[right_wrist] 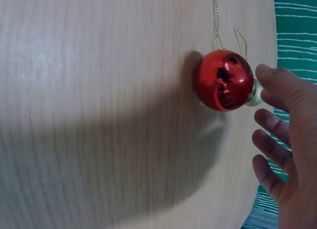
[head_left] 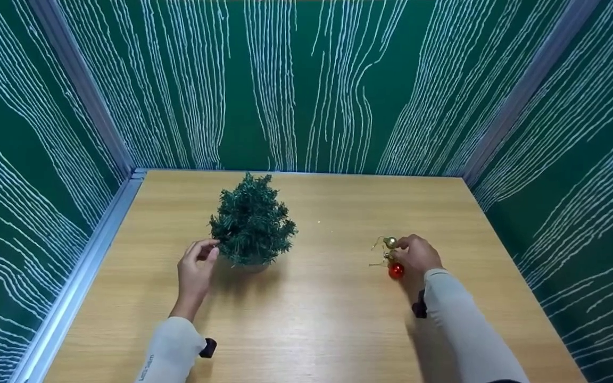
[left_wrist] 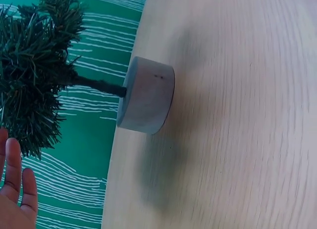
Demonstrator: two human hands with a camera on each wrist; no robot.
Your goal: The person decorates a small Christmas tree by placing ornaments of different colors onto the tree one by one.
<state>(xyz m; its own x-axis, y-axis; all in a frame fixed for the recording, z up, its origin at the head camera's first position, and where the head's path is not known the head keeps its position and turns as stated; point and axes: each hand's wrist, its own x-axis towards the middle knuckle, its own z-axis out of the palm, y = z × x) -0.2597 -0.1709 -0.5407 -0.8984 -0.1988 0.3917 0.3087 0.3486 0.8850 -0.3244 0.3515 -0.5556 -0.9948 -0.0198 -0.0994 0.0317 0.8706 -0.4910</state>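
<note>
A small green artificial Christmas tree stands upright on the table, left of the middle. Its thin trunk rises from a pale round base. My left hand is at the tree's left side, fingertips by the outer branches, with a gap between thumb and index finger. To the right, my right hand reaches down at a small group of baubles. A shiny red bauble lies nearest, with a gold bauble beyond it. My thumb and index finger are close to the gold ones; whether they pinch one is hidden.
The light wooden table bears both the tree and the baubles. Green walls with white wavy lines enclose it at the back and sides. Gold hanging loops stick out from the baubles.
</note>
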